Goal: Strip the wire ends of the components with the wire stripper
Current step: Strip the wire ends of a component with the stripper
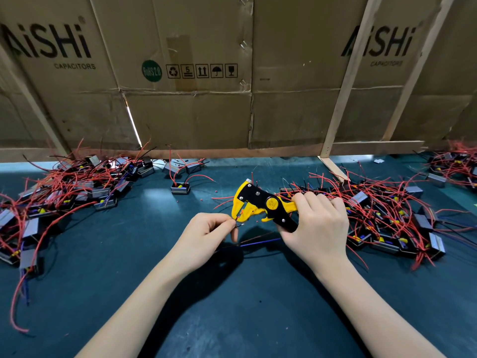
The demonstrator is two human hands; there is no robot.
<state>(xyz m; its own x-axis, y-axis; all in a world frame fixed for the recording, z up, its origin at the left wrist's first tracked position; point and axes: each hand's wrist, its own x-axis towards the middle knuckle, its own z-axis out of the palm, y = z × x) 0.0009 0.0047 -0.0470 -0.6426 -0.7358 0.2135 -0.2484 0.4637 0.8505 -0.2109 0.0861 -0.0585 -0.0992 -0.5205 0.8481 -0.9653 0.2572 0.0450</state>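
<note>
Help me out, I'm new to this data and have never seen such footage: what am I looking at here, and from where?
This is one picture from a camera worn on a person's head, looking down at their own bare hands over a dark green work mat. The right hand grips the handles of a yellow and black wire stripper. The left hand pinches a thin wire and feeds its end into the stripper's mouth. Piles of small boxed components with red wires lie on the left and right. Flattened cardboard boxes stand behind.
</note>
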